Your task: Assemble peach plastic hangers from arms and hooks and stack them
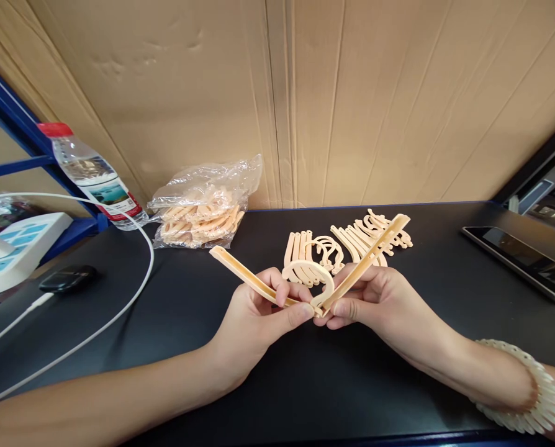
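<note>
A cream plastic folding clothes hanger is held up above the table between my hands, its curved hook rising at the middle. My left hand pinches the inner end of the hanger's left arm. My right hand grips the inner end of the right arm, which slants up to the right. The two arms form a wide V, and thumbs and fingertips partly cover the joint. Behind my hands lie several straight hanger pieces and loose hooks, with more pieces farther right.
A clear plastic bag of similar pieces stands at the back. Left of it are a water bottle, a power strip, a black charger-like object and a white cable. A phone lies right on the black table.
</note>
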A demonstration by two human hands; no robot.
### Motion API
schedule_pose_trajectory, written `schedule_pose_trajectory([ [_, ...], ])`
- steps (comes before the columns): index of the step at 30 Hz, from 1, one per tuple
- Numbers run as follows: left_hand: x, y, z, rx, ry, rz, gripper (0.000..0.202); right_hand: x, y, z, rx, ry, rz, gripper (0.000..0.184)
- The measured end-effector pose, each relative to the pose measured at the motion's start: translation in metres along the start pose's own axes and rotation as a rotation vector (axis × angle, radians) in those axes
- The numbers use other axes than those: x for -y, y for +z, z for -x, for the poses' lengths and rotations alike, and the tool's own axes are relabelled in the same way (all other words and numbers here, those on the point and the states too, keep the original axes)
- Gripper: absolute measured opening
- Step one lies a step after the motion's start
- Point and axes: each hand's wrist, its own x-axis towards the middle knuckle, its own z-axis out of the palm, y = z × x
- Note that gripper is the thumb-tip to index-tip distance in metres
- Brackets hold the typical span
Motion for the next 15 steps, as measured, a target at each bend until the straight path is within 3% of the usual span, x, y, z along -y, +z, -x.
schedule_pose_trajectory([
  [15, 0.007, -0.003, -0.002, -0.133, 0.048, -0.11, 0.036, -0.012, 0.009, -0.002, -0.143, -0.078, 0.024, 0.021],
])
